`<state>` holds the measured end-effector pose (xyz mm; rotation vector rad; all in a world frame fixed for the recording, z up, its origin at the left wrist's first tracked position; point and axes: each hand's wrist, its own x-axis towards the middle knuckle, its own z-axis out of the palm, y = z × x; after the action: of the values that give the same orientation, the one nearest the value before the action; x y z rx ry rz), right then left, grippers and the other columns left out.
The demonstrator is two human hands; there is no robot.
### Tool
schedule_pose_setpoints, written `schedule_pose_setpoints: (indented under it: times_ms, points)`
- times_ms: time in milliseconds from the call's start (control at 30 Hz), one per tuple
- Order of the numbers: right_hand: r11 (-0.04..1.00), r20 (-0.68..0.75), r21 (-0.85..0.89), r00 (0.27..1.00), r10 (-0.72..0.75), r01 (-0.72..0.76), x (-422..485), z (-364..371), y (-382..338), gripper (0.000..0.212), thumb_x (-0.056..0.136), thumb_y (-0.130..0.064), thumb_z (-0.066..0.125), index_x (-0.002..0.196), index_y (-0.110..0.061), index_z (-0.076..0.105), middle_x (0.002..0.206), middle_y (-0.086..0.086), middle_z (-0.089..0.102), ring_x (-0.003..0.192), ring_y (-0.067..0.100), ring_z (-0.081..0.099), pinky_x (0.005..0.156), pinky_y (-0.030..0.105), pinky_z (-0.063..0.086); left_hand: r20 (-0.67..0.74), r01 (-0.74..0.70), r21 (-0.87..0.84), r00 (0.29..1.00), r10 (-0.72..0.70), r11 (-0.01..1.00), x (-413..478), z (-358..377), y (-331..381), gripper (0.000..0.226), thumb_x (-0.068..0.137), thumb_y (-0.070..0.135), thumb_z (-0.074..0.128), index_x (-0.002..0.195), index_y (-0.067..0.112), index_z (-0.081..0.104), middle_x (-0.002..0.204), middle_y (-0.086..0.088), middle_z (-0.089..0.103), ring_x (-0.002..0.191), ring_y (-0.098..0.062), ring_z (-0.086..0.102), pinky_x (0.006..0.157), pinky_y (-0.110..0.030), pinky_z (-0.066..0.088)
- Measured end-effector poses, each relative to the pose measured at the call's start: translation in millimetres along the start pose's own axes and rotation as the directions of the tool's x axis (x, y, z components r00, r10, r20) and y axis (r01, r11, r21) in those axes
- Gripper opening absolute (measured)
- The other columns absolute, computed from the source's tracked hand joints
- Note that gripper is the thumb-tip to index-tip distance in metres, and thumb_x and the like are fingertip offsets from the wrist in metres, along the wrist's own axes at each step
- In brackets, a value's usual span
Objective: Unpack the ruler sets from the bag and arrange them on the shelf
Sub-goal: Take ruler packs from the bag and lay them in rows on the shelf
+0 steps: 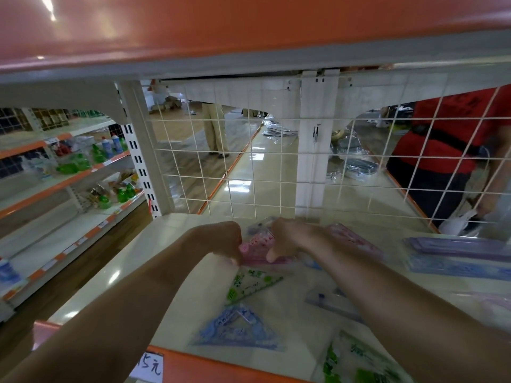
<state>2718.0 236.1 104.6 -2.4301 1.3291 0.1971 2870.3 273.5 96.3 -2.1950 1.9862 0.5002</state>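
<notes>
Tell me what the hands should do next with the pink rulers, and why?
Probably settle the pink ruler set flat on the shelf and let go. The left hand and right hand both pinch it close to the wire back, behind the green set and blue set already lying there.

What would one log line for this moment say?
stage: arranging | left hand: holds pink ruler set | right hand: holds same set | place: shelf
</notes>
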Motion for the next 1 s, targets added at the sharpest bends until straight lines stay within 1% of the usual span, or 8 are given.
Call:
schedule_pose_setpoints:
  times_ms: [267,400,500,667,800,867,933,1000]
  points:
    - [1.000,0.054,0.009,0.999,0.006,-0.007,0.0,-0.1,-0.4,0.048,0.083,-0.029,0.069,0.119,-0.001,0.054,0.109,0.012,0.056,0.096,0.029,0.056,0.068,0.027,0.039,0.049,0.021,-0.057,0.999,-0.018,0.998,2.2,3.7,-5.4,0.048,0.076,0.033,0.075,0.115,0.006,0.065,0.112,-0.010,0.067,0.082,-0.017,0.056,0.062,-0.020,0.042]
    - [0.999,0.058,0.036,0.998,-0.001,-0.001,-4.6,-0.4,0.4,0.040,0.085,-0.029,0.067,0.114,-0.004,0.055,0.095,0.006,0.049,0.085,0.023,0.049,0.050,0.023,0.030,0.050,0.012,-0.096,0.999,-0.007,0.995,0.7,3.7,-4.2,0.043,0.077,0.026,0.076,0.111,0.002,0.066,0.103,-0.012,0.070,0.070,-0.014,0.060,0.048,-0.011,0.042]
    - [0.997,0.041,0.082,0.999,-0.001,-0.003,-6.1,2.3,1.9,0.034,0.086,-0.026,0.065,0.113,-0.009,0.053,0.087,0.003,0.048,0.084,0.022,0.047,0.049,0.023,0.029,0.053,0.008,-0.147,0.999,0.000,0.989,0.6,3.3,-5.3,0.041,0.078,0.019,0.075,0.112,-0.001,0.065,0.104,-0.015,0.069,0.071,-0.016,0.064,0.053,-0.015,0.048]
    - [0.991,-0.003,0.131,1.000,0.011,-0.010,-8.0,5.1,1.6,0.047,0.084,-0.024,0.068,0.123,-0.004,0.052,0.109,0.009,0.057,0.093,0.024,0.055,0.068,0.026,0.041,0.033,-0.004,-0.251,0.999,0.012,0.968,0.0,5.5,-4.4,0.041,0.080,0.018,0.072,0.114,-0.002,0.062,0.112,-0.018,0.065,0.080,-0.022,0.062,0.065,-0.023,0.051]
    - [0.984,-0.041,0.178,0.999,-0.015,0.022,-9.2,6.9,6.0,0.046,0.081,-0.022,0.069,0.123,-0.006,0.054,0.115,0.009,0.063,0.099,0.024,0.062,0.080,0.032,0.052,-0.047,-0.038,-0.305,0.999,0.025,0.952,-2.8,6.8,-0.9,0.034,0.081,0.017,0.070,0.109,-0.001,0.064,0.109,-0.019,0.063,0.077,-0.021,0.055,0.058,-0.022,0.043]
    - [0.979,-0.074,0.190,0.996,-0.054,0.068,-12.8,7.8,7.7,0.041,0.083,-0.017,0.065,0.121,-0.007,0.056,0.103,0.005,0.063,0.090,0.021,0.061,0.070,0.027,0.052,-0.097,-0.070,-0.330,0.994,0.040,0.941,-4.2,5.0,0.4,0.032,0.082,0.018,0.069,0.109,0.001,0.064,0.106,-0.017,0.063,0.080,-0.022,0.057,0.064,-0.027,0.047]
    - [0.974,-0.100,0.178,0.988,-0.120,0.136,-18.2,8.3,7.7,0.028,0.085,-0.014,0.060,0.113,-0.012,0.060,0.085,-0.003,0.053,0.079,0.017,0.054,0.054,0.018,0.040,-0.128,-0.099,-0.324,0.990,0.060,0.941,-4.9,4.1,1.1,0.032,0.083,0.017,0.067,0.111,0.003,0.064,0.108,-0.014,0.063,0.089,-0.024,0.061,0.078,-0.034,0.052]
    - [0.968,-0.118,0.196,0.984,-0.136,0.158,-20.8,8.1,8.7,0.003,0.087,-0.015,0.058,0.086,-0.018,0.059,0.071,-0.008,0.044,0.068,0.013,0.048,0.051,0.019,0.033,-0.163,-0.130,-0.303,0.983,0.083,0.944,-5.8,4.0,0.3,0.033,0.082,0.015,0.068,0.113,0.006,0.064,0.111,-0.011,0.064,0.098,-0.024,0.062,0.086,-0.035,0.052]
